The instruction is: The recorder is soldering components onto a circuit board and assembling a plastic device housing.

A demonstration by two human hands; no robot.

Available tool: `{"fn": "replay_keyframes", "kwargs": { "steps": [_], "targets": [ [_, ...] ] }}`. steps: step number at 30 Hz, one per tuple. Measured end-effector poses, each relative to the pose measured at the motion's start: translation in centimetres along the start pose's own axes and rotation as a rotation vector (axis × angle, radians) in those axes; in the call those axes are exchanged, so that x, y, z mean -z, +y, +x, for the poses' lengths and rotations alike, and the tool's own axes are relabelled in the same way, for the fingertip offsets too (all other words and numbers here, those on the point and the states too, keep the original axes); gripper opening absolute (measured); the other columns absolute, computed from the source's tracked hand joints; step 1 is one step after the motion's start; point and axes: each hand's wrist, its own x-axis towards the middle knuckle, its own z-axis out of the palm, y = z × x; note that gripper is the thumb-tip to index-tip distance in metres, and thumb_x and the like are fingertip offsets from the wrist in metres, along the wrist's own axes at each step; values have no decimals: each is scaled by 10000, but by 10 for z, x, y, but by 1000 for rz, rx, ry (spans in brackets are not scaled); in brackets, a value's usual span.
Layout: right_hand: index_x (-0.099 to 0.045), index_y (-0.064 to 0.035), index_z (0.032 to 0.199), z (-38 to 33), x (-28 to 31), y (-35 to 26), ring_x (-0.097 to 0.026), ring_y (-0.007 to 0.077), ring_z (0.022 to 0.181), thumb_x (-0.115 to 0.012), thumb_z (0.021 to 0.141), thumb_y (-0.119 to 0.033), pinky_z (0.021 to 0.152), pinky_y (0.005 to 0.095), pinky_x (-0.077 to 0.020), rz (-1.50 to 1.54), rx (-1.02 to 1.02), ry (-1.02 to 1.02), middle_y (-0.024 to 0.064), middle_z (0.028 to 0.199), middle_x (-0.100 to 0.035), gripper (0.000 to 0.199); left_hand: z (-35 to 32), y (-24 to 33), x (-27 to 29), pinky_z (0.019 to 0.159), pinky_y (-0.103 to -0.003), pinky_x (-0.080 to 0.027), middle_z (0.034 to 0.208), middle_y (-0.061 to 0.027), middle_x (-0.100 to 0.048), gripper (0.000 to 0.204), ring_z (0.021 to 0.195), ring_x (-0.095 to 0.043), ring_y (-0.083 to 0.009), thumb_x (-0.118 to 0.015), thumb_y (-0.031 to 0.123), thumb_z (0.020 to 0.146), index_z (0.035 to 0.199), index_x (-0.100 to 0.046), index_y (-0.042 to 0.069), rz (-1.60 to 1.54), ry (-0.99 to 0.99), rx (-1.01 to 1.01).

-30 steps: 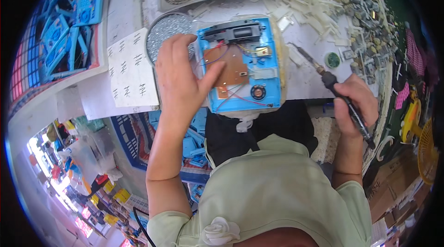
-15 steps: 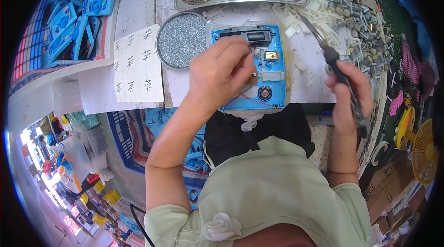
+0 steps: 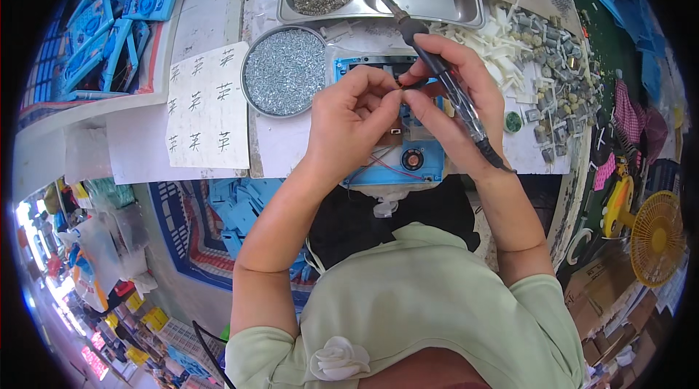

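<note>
My right hand [image 3: 470,97] holds a soldering iron [image 3: 453,90] with a black handle, its metal tip pointing up and left over the steel tray. The thumb and fingertips of that hand also meet those of my left hand [image 3: 353,116]. My left hand is closed in a pinch; whatever lies between the fingertips is too small to make out. Under both hands lies an open blue plastic housing [image 3: 435,150], holding a small round speaker [image 3: 413,160] and thin red wires. My fingers cover its middle.
A round dish of small metal pieces [image 3: 284,71] stands left of the housing. Behind is a steel tray [image 3: 466,19] with springs. White plastic parts and small motors [image 3: 546,87] heap at right, near a small green round thing [image 3: 513,122]. Marked paper [image 3: 210,116] lies left.
My right hand has swung left with the soldering iron, from beside the housing to over it, and its fingertips now meet my left hand's. My left hand stays over the housing.
</note>
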Motion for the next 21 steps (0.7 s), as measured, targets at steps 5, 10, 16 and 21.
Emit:
{"fn": "replay_keyframes", "kwargs": {
  "steps": [5,10,16,21],
  "targets": [
    [-593,-60,1336,-2,-3,6,-664,125,906,-699,834,72,800,247,-547,-30,39,33,61,1016,-650,530,-1,0,0,590,-202,-495,818,-17,-682,111,666,-601,-47,-683,43,950,1036,-700,-25,143,58,-101],
    [-602,-59,1320,-2,-2,6,-665,132,892,-716,816,67,802,256,-542,-68,55,85,72,1011,-661,532,-3,-1,4,566,-206,-489,760,-21,-676,106,641,-598,-51,-696,50,939,1012,-712,-26,293,91,-145],
    [-630,-71,1287,-7,-5,9,-671,175,853,-756,788,28,776,290,-538,-217,89,84,82,1006,-667,525,-4,4,-2,594,-221,-514,768,-38,-698,99,664,-646,-67,-701,44,930,1000,-716,-26,266,93,-97],
    [-628,-73,1284,-4,-11,16,-671,186,852,-737,796,45,787,301,-535,-190,106,99,82,992,-664,514,-3,-1,0,605,-223,-517,788,-47,-710,101,690,-659,-60,-701,55,935,993,-724,-24,426,120,-286]
  ]
}}
